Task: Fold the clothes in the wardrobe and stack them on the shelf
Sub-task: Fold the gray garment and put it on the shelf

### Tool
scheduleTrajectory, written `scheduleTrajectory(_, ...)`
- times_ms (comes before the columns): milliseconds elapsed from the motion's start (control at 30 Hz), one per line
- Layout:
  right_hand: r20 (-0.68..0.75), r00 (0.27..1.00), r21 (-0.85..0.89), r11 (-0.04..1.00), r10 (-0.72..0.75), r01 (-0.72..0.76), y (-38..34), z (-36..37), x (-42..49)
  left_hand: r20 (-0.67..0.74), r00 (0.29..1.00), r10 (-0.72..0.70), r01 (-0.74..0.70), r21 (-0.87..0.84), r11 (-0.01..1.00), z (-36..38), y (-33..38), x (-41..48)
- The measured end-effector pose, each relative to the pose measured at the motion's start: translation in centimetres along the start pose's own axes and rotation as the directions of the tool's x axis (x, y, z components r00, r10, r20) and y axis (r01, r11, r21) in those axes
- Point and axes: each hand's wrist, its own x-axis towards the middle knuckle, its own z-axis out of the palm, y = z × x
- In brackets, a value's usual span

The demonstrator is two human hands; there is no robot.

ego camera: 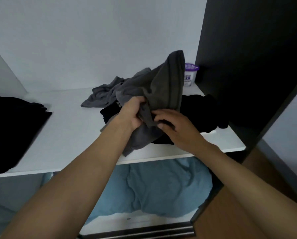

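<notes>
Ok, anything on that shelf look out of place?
Nothing spilled or damaged. A crumpled grey garment lies unfolded at the back of the shelf, and a black garment is bunched under the dark grey garment that the left hand and right hand grip. The purple-lidded tub stands upright in the corner.

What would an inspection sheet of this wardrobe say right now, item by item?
Surface: white shelf, with clothes at both ends.
Job's things: crumpled grey garment raised over black clothes at the right; black pile lying flat at the left.
Clutter: small purple-lidded tub in the back right corner.
Grips: left hand and right hand both hold the grey garment's lower part.
Cables: nothing seen.
Surroundings: white back wall; dark side panel at the right; light blue fabric in the compartment below.
</notes>
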Motion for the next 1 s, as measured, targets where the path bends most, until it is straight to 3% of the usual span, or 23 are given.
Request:
scheduleTrajectory(67, -0.050, 0.989, 0.081, 0.988, 0.139, -0.135, -1.0, 0.5, -1.6, -0.004, 0.997, 0.082, -0.082, -0.027, 0.996, -1.3, 0.8, -1.7)
scheduleTrajectory(133, -0.135, 0.929, 0.267, 0.916, 0.344, -0.300, -2.4, 1.1, -2.7, 0.000, 0.988, 0.157, -0.156, -0.050, 0.986, -3.2, 2.3, -3.9)
scheduleTrajectory(200, -0.131, 0.805, 0.530, 0.727, 0.578, -0.436, -4.3, 1.7, -2.8, -0.006, 0.976, 0.219, -0.219, -0.091, 0.971, -5.3, 3.7, -6.3)
scheduleTrajectory(267, 0.028, 0.709, 0.707, 0.487, 0.705, -0.513, -6.4, 2.4, -2.1, 0.007, 0.965, 0.260, -0.258, -0.119, 0.959, -7.7, 4.5, -9.0)
scheduleTrajectory(300, 0.117, 0.705, 0.762, 0.393, 0.699, -0.516, -7.7, 2.8, -1.4, 0.019, 0.962, 0.272, -0.268, -0.125, 0.955, -9.0, 4.7, -10.4)
scheduleTrajectory(367, 0.258, 0.765, 0.831, 0.267, 0.590, -0.487, -10.6, 4.0, 0.2, 0.041, 0.958, 0.284, -0.278, -0.122, 0.953, -11.9, 4.9, -13.0)
scheduleTrajectory(467, 0.330, 0.793, 0.856, 0.192, 0.512, -0.480, -15.7, 7.3, 2.1, 0.074, 0.969, 0.236, -0.236, -0.011, 0.972, -16.5, 4.3, -16.9)
scheduleTrajectory(600, 0.178, 0.691, 0.797, 0.309, 0.701, -0.519, -20.4, 14.0, 1.3, -0.003, 0.995, 0.095, -0.095, 0.105, 0.990, -22.5, 3.0, -21.0)
scheduleTrajectory(700, 0.109, 0.640, 0.817, 0.298, 0.761, -0.494, -22.0, 17.8, -1.8, -0.067, 0.998, 0.010, -0.002, 0.108, 0.994, -26.9, 1.5, -23.3)
scheduleTrajectory(800, 0.111, 0.701, 0.826, 0.328, 0.704, -0.459, -23.2, 20.2, -5.8, -0.061, 0.996, -0.063, 0.068, 0.089, 0.994, -30.8, -1.6, -25.8)
scheduleTrajectory(867, 0.108, 0.769, 0.804, 0.399, 0.630, -0.441, -23.9, 21.1, -8.3, 0.012, 0.995, -0.101, 0.101, -0.036, 0.994, -33.0, -4.1, -27.4)
scheduleTrajectory(933, 0.073, 0.886, 0.672, 0.634, 0.458, -0.384, -24.2, 21.0, -10.5, 0.130, 0.985, -0.116, 0.140, -0.190, 0.972, -34.9, -6.4, -28.8)
scheduleTrajectory(1000, 0.138, 0.961, 0.495, 0.824, 0.240, -0.277, -24.8, 20.5, -12.4, 0.235, 0.961, -0.148, 0.213, -0.280, 0.936, -35.7, -8.2, -30.1)
